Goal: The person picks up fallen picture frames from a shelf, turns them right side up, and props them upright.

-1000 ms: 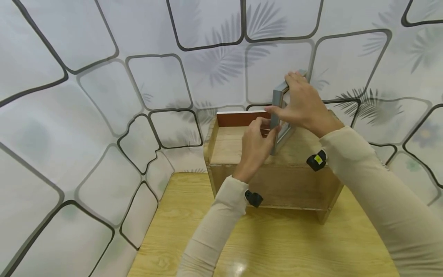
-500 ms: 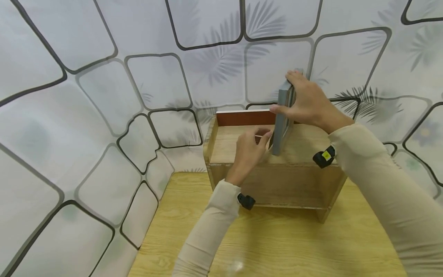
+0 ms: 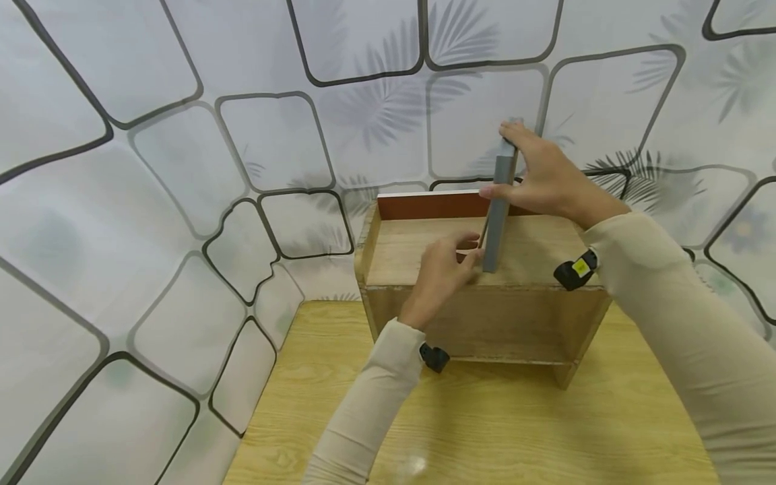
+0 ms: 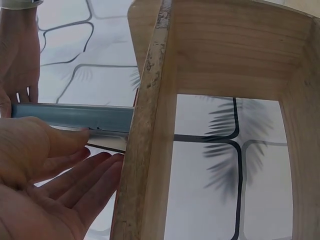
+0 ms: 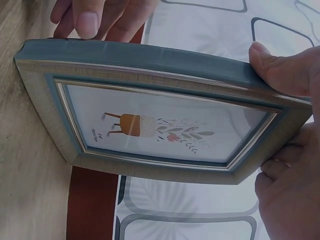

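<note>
A picture frame (image 5: 45, 100) with blue-grey sides and a beige front stands upright on the top board of a small wooden shelf (image 3: 394, 252). Its print of a plant in an orange legged pot shows sideways in the right wrist view. My right hand (image 3: 548, 176) grips the frame's upper part, thumb on the near side edge, fingers over the top. Low behind the frame, my left hand (image 3: 442, 269) has its thumb and curled fingertips at the lower end of a thin brown back stand (image 3: 483, 229), pinching it. The fingers partly hide the stand.
A red-brown back board (image 3: 427, 207) with a white top edge runs along the shelf's rear. Raised side panels end the top, and an open compartment (image 3: 497, 323) lies below. The shelf stands on a yellow wood-grain table (image 3: 485, 417) against a patterned wall (image 3: 273, 148).
The picture frame has turned until its narrow side faces me, and its base has shifted slightly right. My right hand has moved right with it; my left hand has dropped lower behind it.
</note>
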Tool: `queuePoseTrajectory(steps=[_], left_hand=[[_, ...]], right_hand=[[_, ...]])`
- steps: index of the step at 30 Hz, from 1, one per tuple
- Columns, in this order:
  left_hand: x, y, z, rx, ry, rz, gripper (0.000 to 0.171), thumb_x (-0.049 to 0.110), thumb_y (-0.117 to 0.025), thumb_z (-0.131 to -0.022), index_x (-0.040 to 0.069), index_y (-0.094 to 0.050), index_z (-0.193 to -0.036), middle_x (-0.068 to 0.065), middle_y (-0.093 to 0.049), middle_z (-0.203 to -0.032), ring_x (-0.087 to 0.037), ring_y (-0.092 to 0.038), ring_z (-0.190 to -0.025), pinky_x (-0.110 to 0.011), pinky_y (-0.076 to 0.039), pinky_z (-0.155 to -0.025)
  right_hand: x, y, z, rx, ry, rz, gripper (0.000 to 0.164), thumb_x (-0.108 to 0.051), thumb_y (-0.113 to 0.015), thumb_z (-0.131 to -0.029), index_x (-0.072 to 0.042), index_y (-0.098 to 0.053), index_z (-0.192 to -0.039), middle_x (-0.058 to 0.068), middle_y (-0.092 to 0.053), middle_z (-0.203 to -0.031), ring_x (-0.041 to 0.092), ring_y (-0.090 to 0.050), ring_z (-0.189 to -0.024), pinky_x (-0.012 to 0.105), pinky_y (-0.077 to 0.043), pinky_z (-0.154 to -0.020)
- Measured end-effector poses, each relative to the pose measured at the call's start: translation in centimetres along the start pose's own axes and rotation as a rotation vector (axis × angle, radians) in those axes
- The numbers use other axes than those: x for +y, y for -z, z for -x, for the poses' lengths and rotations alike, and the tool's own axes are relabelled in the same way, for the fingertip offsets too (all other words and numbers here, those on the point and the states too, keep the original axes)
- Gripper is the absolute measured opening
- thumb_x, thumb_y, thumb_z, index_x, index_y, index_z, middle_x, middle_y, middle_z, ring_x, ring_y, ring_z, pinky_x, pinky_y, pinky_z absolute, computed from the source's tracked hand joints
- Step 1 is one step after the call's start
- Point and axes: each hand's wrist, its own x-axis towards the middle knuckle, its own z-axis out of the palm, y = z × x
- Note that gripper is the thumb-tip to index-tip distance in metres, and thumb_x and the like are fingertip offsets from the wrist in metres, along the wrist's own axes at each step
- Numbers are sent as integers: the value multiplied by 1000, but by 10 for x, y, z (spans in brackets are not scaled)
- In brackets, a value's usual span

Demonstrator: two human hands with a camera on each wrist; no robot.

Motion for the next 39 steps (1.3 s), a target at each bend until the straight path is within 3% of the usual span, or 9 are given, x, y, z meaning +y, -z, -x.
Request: queuePoseTrajectory(steps=[16,23,27,33,39], left_hand=[[2,-4,-3,20,-14,-35,26,13,-69,-97,2,-72,-120,-9,-76,-111,-18,-75,-91,-17,-55,-74],[0,-6,-3,81,-48,-82,19,11,-72,-95,3,-76,-113,-7,-77,-104,-14,-74,-91,-15,-53,-75],[-1,-4,-4,132,-101,-197,15,9,-70,-95,3,-78,-106,-5,-78,-99,-11,-74,-88,-17,-54,-75],[-7,4,-1,206,-172,-417,12,7,-69,-94,5,-79,-99,-3,-78,-90,-15,-74,-79,-31,-58,-71],[-12,11,-2,234,-185,-502,13,6,-67,-95,5,-79,-101,-5,-77,-89,-19,-74,-76,-34,-58,-68]], right_hand=[[1,6,-1,-63,-33,-87,96,-24,-81,-88,-2,-22,-160,16,-16,-167,32,-11,-154,50,-12,-123],[2,6,-2,-78,-48,-108,96,-23,-81,-88,-4,-21,-161,16,-17,-167,34,-12,-154,52,-11,-123],[2,5,-3,-82,-55,-121,96,-22,-81,-89,-6,-20,-161,14,-16,-167,33,-10,-154,51,-9,-123],[3,3,-6,-83,-55,-122,97,-21,-81,-88,-4,-21,-161,14,-16,-167,32,-9,-154,50,-8,-123],[1,-1,-11,-91,-59,-122,95,-22,-81,-89,-5,-22,-161,11,-17,-168,28,-8,-155,49,-9,-123]])
